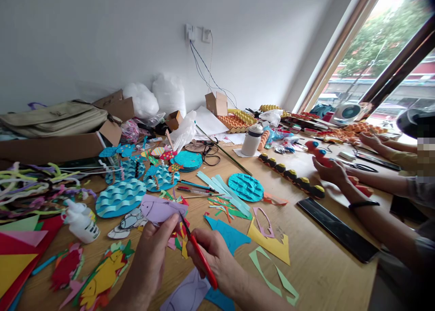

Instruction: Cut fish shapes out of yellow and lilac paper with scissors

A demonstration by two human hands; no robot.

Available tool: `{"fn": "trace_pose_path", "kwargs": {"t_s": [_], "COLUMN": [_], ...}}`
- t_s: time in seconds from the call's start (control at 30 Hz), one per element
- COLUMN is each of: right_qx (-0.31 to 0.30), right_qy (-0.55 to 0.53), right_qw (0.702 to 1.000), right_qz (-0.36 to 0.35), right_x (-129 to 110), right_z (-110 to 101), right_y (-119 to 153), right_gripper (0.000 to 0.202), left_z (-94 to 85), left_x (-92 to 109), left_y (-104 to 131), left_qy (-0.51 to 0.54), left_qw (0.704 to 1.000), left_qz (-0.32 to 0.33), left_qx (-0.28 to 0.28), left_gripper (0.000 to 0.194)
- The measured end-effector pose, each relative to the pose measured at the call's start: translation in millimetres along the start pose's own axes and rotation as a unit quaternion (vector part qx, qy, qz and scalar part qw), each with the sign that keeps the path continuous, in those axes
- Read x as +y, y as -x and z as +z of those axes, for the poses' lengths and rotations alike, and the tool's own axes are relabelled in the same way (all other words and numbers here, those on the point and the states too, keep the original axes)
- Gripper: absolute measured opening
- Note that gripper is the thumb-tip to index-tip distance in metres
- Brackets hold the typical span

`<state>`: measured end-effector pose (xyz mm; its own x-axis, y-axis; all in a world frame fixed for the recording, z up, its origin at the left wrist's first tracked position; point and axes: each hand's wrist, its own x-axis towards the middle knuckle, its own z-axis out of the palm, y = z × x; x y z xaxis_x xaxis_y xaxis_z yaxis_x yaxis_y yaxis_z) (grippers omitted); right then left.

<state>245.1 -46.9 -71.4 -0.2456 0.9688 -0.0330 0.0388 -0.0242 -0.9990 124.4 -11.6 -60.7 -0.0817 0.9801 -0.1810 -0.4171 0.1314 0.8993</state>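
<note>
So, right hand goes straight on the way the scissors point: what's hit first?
The lavender fish-drawn paper, held by the left hand; the red-handled scissors in the right hand seem at its edge, though exact depth is unclear.

The person's left hand (pixel 152 247) has a purple sheet (pixel 158 208) bearing a drawn fish in its grip, thumb on top. The right hand (pixel 217 254) holds red-handled scissors (pixel 204 261), blades at the sheet's right side. Another purple sheet (pixel 186 294) with a fish outline lies below, on the desk (pixel 326 279). To the left are yellow fish cutouts (pixel 102 275), a white glue bottle (pixel 81 222) and a blue disc (pixel 120 200) topped with wavy strips. At right, beyond a black phone (pixel 336 227), a co-worker's hand (pixel 329 171) holds a red-and-blue piece (pixel 321 156).
</note>
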Motion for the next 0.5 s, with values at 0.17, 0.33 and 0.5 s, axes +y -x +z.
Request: {"fn": "trace_pose_path", "kwargs": {"t_s": [0.17, 0.33, 0.5], "right_qx": [-0.007, -0.005, 0.004], "right_qy": [0.002, -0.063, -0.127], "right_qw": [1.000, 0.997, 0.992], "right_qz": [0.025, 0.037, 0.024], "right_x": [5.3, 15.0, 19.7], "right_z": [-0.7, -0.5, 0.2], "right_y": [-1.2, -5.3, -6.3], "right_gripper": [0.045, 0.048, 0.053], "left_z": [-1.9, -2.6, -6.5], "left_x": [9.8, 10.0, 4.9], "left_y": [-3.4, -4.4, 0.9], "left_qy": [0.005, 0.052, 0.067], "left_qw": [1.000, 0.999, 0.995], "left_qz": [0.005, -0.008, -0.071], "left_qx": [0.005, -0.002, -0.020], "left_gripper": [0.015, 0.019, 0.024]}}
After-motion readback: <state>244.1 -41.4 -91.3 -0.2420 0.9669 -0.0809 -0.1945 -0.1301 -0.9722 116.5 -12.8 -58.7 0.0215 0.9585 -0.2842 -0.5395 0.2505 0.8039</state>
